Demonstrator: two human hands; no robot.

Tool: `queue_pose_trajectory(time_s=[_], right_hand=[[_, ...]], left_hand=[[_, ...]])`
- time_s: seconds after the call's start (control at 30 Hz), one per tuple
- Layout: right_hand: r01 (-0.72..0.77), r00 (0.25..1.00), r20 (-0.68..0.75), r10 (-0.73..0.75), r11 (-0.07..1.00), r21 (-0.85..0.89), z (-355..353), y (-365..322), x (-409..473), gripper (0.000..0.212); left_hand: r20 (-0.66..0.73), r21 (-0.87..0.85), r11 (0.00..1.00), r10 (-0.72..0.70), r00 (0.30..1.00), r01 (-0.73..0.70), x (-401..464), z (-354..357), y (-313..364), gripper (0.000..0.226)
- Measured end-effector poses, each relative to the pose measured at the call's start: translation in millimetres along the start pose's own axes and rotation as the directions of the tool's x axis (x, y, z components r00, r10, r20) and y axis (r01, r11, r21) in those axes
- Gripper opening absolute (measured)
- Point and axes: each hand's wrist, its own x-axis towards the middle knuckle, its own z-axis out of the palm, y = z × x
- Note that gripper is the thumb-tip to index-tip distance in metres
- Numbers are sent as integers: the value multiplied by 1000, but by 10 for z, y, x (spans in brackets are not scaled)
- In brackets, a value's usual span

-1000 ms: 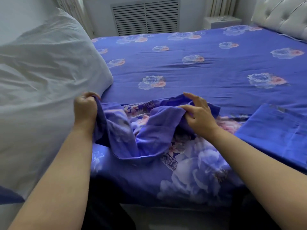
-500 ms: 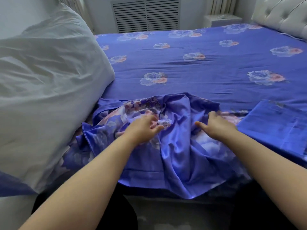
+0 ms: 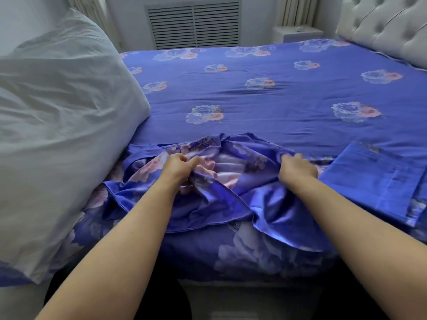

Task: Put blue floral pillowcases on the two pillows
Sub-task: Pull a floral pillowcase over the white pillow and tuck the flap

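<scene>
I'm gripping the crumpled pillowcase at centre frame, left hand and right hand both pinching fabric, probably hunting its opening; the bare pillow is waiting at left.

Soft, cool daylight, dim overall; faint shadows, wide-angle bending at edges (slightly soft detail throughout).

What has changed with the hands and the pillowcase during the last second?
The left hand let go of the pillowcase edge beside the pillow and moved right, gripping the middle. The right hand took a new grip. Pillow and folded pillowcase stayed put.
</scene>
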Motion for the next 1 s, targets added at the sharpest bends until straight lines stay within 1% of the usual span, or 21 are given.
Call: queue_pose_trajectory(time_s=[0.03,0.07,0.1,0.13,0.2,0.23,0.3,0.37,0.4,0.47,0.5,0.53,0.57,0.6,0.67,0.7,0.73,0.8,0.83,0.93,1.0], right_hand=[[-1,1000,16,4,986,-168,7,-8,-22,40],[48,998,-34,-58,968,-247,41,-43,-34,39],[170,971,-125,-205,954,-246,79,-126,-42,37],[354,898,-205,-389,916,-189,100,-238,-71,35],[679,718,-226,-658,734,17,87,-530,-213,33],[734,677,-175,-714,670,107,98,-681,-291,33],[695,705,57,-707,704,145,189,-913,-368,41],[639,731,280,-623,768,41,304,-991,-328,54],[621,737,341,-583,784,-2,323,-991,-316,58],[568,752,402,-522,823,5,324,-965,-274,64],[539,754,408,-515,840,66,294,-970,-265,66],[514,753,403,-520,847,133,264,-972,-258,69],[508,755,379,-535,843,178,243,-979,-248,72],[513,768,334,-547,837,191,243,-984,-221,76],[492,800,244,-548,832,257,215,-961,-185,85],[462,804,238,-545,824,327,205,-944,-155,89],[436,792,255,-555,806,399,170,-921,-165,92],[414,767,293,-570,790,452,100,-899,-182,98],[423,775,285,-564,798,431,61,-905,-193,96],[476,798,199,-568,798,371,-59,-1005,-260,85],[513,783,154,-602,766,388,-145,-1109,-342,85]], left_hand=[[-22,23,999,24,999,-24,15,-17,-3,26],[-41,34,999,40,998,-39,-5,-16,-2,21],[-52,-3,999,40,998,-41,-31,-5,1,14],[-50,-95,995,26,998,-30,-71,18,15,10],[-11,-305,952,6,1000,-9,-165,34,81,28],[22,-374,927,25,999,-15,-200,26,129,35],[65,-442,895,99,993,-61,-266,-57,283,39],[-25,-467,869,173,985,-165,-269,-233,499,37],[-103,-454,860,209,973,-233,-273,-343,612,33],[-246,-347,858,305,920,-378,-227,-524,738,14],[-272,-220,876,367,890,-429,-202,-592,762,15],[-251,-25,903,410,877,-430,-176,-629,738,24],[-196,196,907,408,892,-373,-150,-644,694,33],[-112,396,878,335,936,-267,-139,-637,623,39],[52,668,738,75,996,-91,-171,-604,447,40],[90,724,687,-18,996,-54,-171,-614,343,34],[75,734,679,-49,996,-22,-161,-643,236,33],[-21,692,720,-42,999,45,-105,-719,95,45],[-61,663,747,-20,998,56,-107,-745,87,50],[-151,587,810,120,981,-9,-151,-820,148,45],[-243,631,773,272,931,-61,-187,-926,186,49]])
